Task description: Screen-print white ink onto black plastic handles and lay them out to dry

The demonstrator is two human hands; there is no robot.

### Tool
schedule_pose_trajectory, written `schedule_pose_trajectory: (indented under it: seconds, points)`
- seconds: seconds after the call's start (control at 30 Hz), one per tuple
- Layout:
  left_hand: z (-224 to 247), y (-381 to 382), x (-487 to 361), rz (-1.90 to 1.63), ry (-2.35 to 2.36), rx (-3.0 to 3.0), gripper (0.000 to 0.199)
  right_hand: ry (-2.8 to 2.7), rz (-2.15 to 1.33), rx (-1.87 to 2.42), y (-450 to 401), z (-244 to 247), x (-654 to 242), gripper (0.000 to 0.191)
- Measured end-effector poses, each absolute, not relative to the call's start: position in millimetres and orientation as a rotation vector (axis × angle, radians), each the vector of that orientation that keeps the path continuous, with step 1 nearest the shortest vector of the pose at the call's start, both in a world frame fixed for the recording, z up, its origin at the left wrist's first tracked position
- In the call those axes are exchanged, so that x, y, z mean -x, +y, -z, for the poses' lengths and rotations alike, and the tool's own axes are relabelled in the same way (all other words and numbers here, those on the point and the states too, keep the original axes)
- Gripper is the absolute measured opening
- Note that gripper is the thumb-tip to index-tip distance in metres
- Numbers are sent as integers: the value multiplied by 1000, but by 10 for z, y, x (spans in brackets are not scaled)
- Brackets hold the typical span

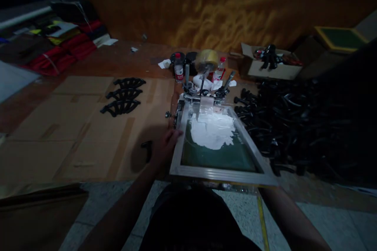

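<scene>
A silk-screen frame (222, 173) with a metal rim and a green mesh (216, 159) lies tilted in front of me. White ink (210, 131) covers the upper middle of the mesh, with a squeegee (206, 106) at its far side. My left hand (165, 145) is at the frame's left edge, fingers stretched toward the rim; I cannot tell whether they press on it. Beside that hand, a black curved part (147, 150) rests on the cardboard. My right forearm reaches under the frame's near right corner, which hides the right hand and whatever it touches.
Three rows of black parts (122, 94) lie on the cardboard sheet (85, 125) to the left. A large heap of black parts (282, 113) is on the right. Behind the frame stand metal posts, bottles (178, 70) and a tape roll (206, 59). A carton (273, 71) sits back right.
</scene>
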State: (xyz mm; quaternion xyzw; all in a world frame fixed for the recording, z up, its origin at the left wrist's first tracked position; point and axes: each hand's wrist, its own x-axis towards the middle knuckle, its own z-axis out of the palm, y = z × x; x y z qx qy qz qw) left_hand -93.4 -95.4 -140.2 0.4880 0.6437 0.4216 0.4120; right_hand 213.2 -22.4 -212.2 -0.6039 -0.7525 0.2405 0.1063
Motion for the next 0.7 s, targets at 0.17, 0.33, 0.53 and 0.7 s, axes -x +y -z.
schedule_pose_trajectory:
  seconds: [0.17, 0.33, 0.53, 0.7]
  points:
    - [2128, -1148, 954, -848, 1599, -1129, 59, -1916, -204, 1817, 158, 1840, -2112, 54]
    - [2470, -1093, 971, -780, 1659, -1200, 59, -2454, -276, 1569, 273, 1625, -1322, 48]
    - [2549, -1078, 982, -758, 1640, -1216, 57, -2865, -496, 1332, -230, 1753, -1317, 28]
    - [2507, -1080, 956, -770, 1662, -1192, 55, -2944, -692, 979, -329, 1731, -1489, 28]
